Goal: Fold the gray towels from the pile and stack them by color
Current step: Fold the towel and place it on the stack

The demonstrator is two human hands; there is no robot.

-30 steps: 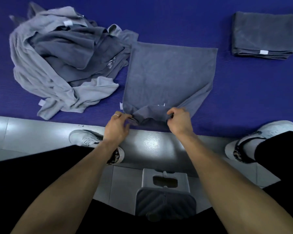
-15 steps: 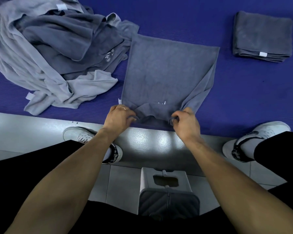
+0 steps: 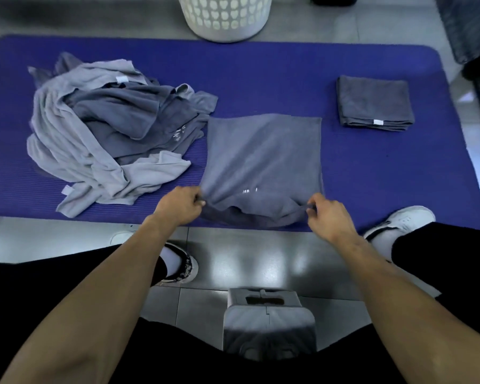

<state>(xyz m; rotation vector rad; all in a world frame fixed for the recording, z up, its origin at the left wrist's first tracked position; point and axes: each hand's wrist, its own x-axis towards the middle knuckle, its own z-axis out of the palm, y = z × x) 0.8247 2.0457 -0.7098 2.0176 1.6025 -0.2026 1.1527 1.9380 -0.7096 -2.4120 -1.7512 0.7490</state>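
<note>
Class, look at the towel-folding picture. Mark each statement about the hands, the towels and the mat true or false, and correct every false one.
1. Both hands, left hand and right hand, pinch the near corners of the spread towel. True.
2. The folded towel stack sits left of the pile. False: it lies to the right, apart from the unfolded pile.
3. The laundry basket stands on the blue mat. False: it stands on the floor beyond the blue mat.
4. The pile holds light and dark gray towels. True.
</note>
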